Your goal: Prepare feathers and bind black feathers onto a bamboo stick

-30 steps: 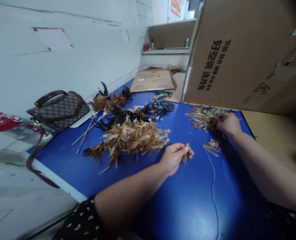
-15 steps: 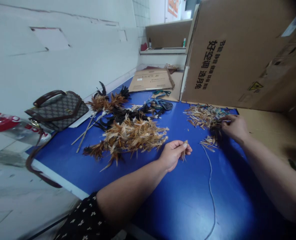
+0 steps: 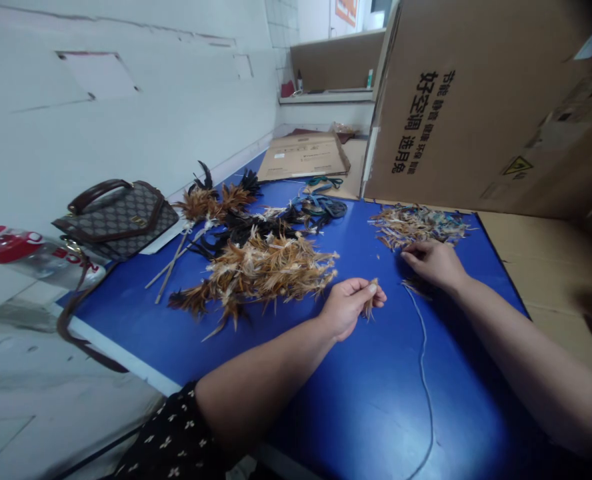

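Note:
My left hand (image 3: 350, 307) pinches a small brown feather tuft (image 3: 369, 308) between thumb and fingers, its tips hanging down above the blue table. To the right, my right hand (image 3: 436, 264) has its thumb and fingers drawn together; whether something sits between them I cannot make out. Just behind that hand lies a loose pile of small mixed feathers (image 3: 411, 225). A few feathers lie partly hidden under my right hand, by the end of a thin grey-blue cord (image 3: 425, 373). Left of my left hand spreads a large heap of tan feather bunches (image 3: 271, 267).
Black feathers (image 3: 236, 230), two feather-topped sticks (image 3: 169, 270) and blue ribbons (image 3: 329, 207) lie farther back on the blue table (image 3: 356, 407). A handbag (image 3: 126, 220) and bottle (image 3: 31, 253) stand left. A tall cardboard sheet (image 3: 476, 120) rises at the back right.
My right hand has moved left, from the right edge of the small feather pile to its near side above the cord's end. My left hand stays almost still with its tuft.

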`<state>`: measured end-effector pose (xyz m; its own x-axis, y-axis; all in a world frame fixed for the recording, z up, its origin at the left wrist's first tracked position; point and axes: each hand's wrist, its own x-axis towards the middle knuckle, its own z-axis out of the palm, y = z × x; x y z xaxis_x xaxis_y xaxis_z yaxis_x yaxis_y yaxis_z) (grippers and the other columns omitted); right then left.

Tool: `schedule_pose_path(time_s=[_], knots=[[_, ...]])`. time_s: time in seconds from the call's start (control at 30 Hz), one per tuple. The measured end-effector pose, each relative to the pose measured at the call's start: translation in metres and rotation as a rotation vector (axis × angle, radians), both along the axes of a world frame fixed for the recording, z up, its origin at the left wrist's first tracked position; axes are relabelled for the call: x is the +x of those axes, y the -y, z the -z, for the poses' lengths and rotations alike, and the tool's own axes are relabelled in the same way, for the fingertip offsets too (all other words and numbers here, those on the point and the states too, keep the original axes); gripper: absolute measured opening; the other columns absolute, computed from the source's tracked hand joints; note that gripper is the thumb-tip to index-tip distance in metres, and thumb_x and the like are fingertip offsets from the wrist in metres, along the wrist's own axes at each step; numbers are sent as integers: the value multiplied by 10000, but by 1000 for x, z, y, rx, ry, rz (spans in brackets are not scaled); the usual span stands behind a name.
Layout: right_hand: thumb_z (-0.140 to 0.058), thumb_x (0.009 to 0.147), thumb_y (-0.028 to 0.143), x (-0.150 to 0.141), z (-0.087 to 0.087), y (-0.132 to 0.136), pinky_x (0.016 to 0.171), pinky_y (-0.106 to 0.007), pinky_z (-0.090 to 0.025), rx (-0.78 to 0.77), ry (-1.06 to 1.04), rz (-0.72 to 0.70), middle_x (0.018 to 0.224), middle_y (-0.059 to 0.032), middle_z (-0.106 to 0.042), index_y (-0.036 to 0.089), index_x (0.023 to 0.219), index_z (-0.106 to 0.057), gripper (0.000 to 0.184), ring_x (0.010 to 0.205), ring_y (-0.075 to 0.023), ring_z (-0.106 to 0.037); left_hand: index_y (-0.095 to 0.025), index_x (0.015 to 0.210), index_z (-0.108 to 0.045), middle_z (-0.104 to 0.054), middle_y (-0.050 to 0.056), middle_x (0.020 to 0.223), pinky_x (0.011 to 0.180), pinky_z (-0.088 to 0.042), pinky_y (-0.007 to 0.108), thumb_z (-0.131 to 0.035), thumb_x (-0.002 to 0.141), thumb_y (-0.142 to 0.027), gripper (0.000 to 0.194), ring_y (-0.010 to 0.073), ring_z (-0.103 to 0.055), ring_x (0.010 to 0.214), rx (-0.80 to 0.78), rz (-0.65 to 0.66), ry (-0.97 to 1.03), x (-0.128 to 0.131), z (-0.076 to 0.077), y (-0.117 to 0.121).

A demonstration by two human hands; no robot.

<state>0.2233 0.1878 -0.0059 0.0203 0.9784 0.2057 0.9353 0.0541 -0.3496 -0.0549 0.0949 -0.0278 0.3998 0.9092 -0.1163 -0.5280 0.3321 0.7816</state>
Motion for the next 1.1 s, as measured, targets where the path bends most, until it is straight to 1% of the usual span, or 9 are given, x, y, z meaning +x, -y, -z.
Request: schedule_pose_path(time_s=[0.1,0.23,0.47,0.6,0.7,0.77,0.83,0.97,1.1], knots=[[-707,964,553,-19,3,-12,806,-381,-596,-14,40,28,1029,-97,-886,289,1029,-903,335,939,-309,-803,-139,892,-786,-814,81,911,887,-571,354,-1077,723,-562,542,163,-737,825,8,-3,5,0,0,1],[-661,980,459,-27,2,-19,817,-396,-576,-16,71,77,1054,-146,-876,251,982,-882,304,948,-326,-798,-137,889,-783,-811,81,911,886,-565,350,-1078,722,-560,541,163,-735,834,12,-3,15,0,1,1],[-605,1044,439,5,-10,9,793,-359,-522,27,69,137,1079,-169,-859,176,1137,-848,369,892,-272,-742,-131,900,-777,-816,90,924,897,-566,346,-1066,739,-554,537,166,-739,848,16,10,2,0,3,-1],[-571,1072,457,27,-17,29,778,-382,-486,72,98,229,1061,-215,-828,166,1020,-854,409,913,-289,-719,-128,909,-779,-815,83,916,885,-567,340,-1071,722,-582,572,158,-736,825,24,11,-12,0,2,-1],[-594,1048,371,27,-17,31,845,-384,-522,111,107,232,1202,-215,-804,175,1120,-881,355,1008,-297,-738,-135,904,-780,-818,79,914,878,-569,338,-1072,709,-601,584,157,-737,819,28,13,-25,1,2,0],[-617,1020,302,17,-15,24,929,-371,-556,125,96,184,1284,-180,-791,200,1286,-868,380,1079,-287,-748,-135,911,-781,-819,81,922,885,-571,341,-1066,722,-595,573,157,-738,825,33,16,-31,1,2,0],[-650,1021,334,1,-10,12,974,-368,-577,114,85,124,1252,-144,-802,229,1328,-865,389,1070,-278,-757,-134,917,-781,-819,82,925,893,-572,343,-1062,732,-591,567,157,-739,834,38,18,-31,1,2,0],[-710,1012,451,-30,1,-19,959,-393,-589,71,96,56,1166,-136,-813,245,1239,-903,363,1015,-295,-762,-134,911,-784,-814,76,919,889,-568,339,-1067,717,-593,574,155,-736,833,35,21,-16,1,4,-1],[-717,981,380,-42,6,-41,928,-411,-571,50,125,68,1152,-165,-817,211,1121,-911,293,1007,-318,-763,-126,908,-787,-812,85,922,895,-572,345,-1066,724,-578,562,164,-742,855,35,30,-4,1,7,-2]])
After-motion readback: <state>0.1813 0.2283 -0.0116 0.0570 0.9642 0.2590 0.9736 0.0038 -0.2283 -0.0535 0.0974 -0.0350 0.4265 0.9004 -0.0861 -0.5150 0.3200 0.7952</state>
